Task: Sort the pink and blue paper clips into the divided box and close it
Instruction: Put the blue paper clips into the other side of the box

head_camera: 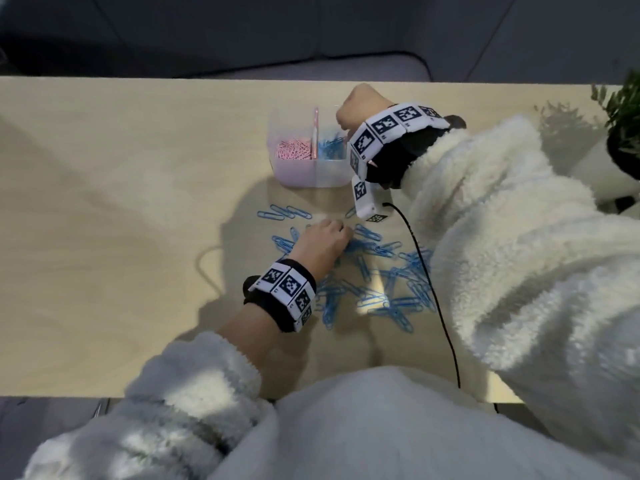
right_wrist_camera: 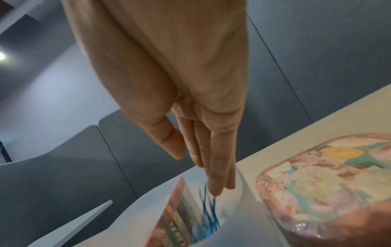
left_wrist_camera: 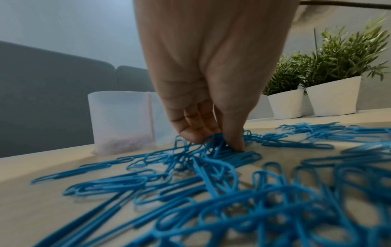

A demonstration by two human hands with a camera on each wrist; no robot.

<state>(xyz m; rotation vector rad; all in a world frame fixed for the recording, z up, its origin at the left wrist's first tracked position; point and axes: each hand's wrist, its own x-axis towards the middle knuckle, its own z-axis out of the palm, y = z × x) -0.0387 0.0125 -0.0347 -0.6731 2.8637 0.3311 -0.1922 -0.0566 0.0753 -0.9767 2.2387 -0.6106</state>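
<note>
Dozens of blue paper clips (head_camera: pixel 372 282) lie tangled on the surface (head_camera: pixel 121 220) in front of the divided box (head_camera: pixel 311 152), whose left compartment holds pink clips (head_camera: pixel 292 148) and right one blue. The left hand (left_wrist_camera: pixel 211 93) pinches a small bunch from the pile; the right hand (right_wrist_camera: pixel 180 100) hangs over the blue compartment, fingers (right_wrist_camera: pixel 220 177) straight and empty. Lift the bunch slowly (linked clips will drag neighbours along), shake strays loose above the pile, and release low inside the blue side. The patterned lid (right_wrist_camera: pixel 330 180) waits just beside the box.
</note>
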